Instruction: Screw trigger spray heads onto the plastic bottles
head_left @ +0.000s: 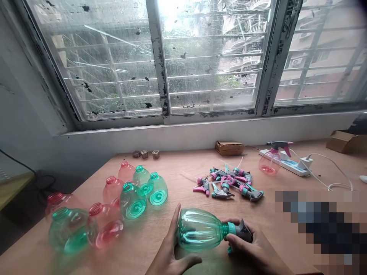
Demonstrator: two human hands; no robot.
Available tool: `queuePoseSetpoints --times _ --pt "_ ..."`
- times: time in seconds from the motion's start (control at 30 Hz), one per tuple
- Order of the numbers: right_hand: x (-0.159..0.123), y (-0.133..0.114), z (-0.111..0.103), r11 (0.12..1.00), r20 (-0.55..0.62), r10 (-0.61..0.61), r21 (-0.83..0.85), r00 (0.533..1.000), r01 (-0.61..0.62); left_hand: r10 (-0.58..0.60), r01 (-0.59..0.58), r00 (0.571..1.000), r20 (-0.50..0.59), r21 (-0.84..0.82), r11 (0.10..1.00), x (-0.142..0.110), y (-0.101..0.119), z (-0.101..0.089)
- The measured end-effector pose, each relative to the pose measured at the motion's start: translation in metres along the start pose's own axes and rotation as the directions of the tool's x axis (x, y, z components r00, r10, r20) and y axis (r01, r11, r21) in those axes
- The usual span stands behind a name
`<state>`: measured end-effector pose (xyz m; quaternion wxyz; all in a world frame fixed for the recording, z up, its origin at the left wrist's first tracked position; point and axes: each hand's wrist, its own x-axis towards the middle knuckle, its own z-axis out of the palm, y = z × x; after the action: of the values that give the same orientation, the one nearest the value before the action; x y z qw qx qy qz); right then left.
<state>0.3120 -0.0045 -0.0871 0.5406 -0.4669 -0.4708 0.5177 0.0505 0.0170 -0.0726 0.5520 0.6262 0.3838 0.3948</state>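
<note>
Lying sideways between my hands is a clear green bottle [200,230], its base to the left and its neck to the right. A grey and teal trigger sprayer head [239,230] sits on the neck. My right hand [255,246] is wrapped round this head, thumb in front and fingers partly hidden behind. Around the base, my left hand [173,244] cups the bottle, with the index finger stretched up along its end and the thumb below it. Loose trigger sprayer heads [226,181] in pink, grey and teal lie piled beyond the bottle.
Several open green bottles [133,202] and pink bottles [104,225] stand at the left. At the back right, a pink spray bottle [270,162] stands by a white power strip [292,166] with cables. A cardboard box [229,148] lies below the window.
</note>
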Motion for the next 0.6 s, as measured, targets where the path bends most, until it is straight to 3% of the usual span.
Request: queuePoseSetpoints --times 0.23,0.4,0.6 --pt "-0.002 -0.006 0.000 1.000 0.016 0.000 0.001 1.000 0.000 -0.026 0.028 0.999 0.034 -0.071 0.997 0.000 0.004 0.003" --pt "-0.003 -0.008 -0.002 0.998 0.037 0.038 0.042 0.999 -0.040 0.005 -0.006 1.000 0.024 0.005 1.000 -0.003 0.011 0.004" --pt "-0.004 -0.010 -0.002 1.000 0.057 0.014 -0.004 0.998 -0.014 -0.056 0.055 0.998 0.023 0.046 0.997 -0.005 0.009 0.000"
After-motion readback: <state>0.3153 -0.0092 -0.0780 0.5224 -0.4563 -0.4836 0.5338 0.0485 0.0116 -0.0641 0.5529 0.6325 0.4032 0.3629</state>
